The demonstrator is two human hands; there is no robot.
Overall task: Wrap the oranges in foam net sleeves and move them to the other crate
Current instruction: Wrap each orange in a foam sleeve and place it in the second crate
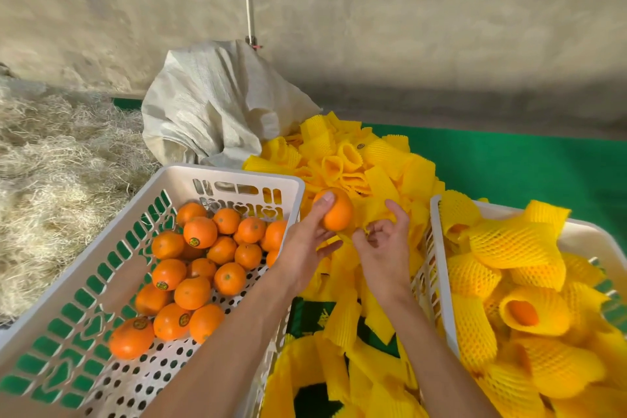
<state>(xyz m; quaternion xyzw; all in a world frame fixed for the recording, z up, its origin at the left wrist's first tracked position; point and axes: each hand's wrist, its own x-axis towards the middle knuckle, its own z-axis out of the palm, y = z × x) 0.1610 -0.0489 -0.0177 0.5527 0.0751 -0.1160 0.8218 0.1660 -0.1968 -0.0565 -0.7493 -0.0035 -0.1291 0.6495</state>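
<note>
Orange (336, 212) held up by left hand (305, 244), above the heap of loose foam net sleeves (359, 163) and just past the far right corner of the white crate (234, 176) of bare fruit. Pinched between thumb on top and fingers underneath, hand closed round it only partway. Likely firm, round, moderately heavy for its size, with a waxy skin that could slip in a light pinch; best cradled low in the palm with fingers spread round the widest part, leaving the far end free to enter a sleeve. Unlikely to bruise under a firm grip, though a drop onto the crate rim might mark it.

Right hand (383, 248) just beside the orange, fingers curled loosely, apparently plucking at a yellow sleeve edge; whether anything is truly gripped cannot be told, the fingertips blurring into the yellow. Sleeves probably feather-light, soft and stretchy, prone to collapsing flat and clinging to neighbours; best taken at the open mouth and spread with two fingers before pushing fruit in.

Left of the orange, about twenty bare oranges (190, 268) in the white crate. Right of it, second crate (437, 248) piled with sleeved oranges (519, 312). Behind the sleeve heap, a pale woven sack (210, 102); straw (57, 159) well apart on the left.
</note>
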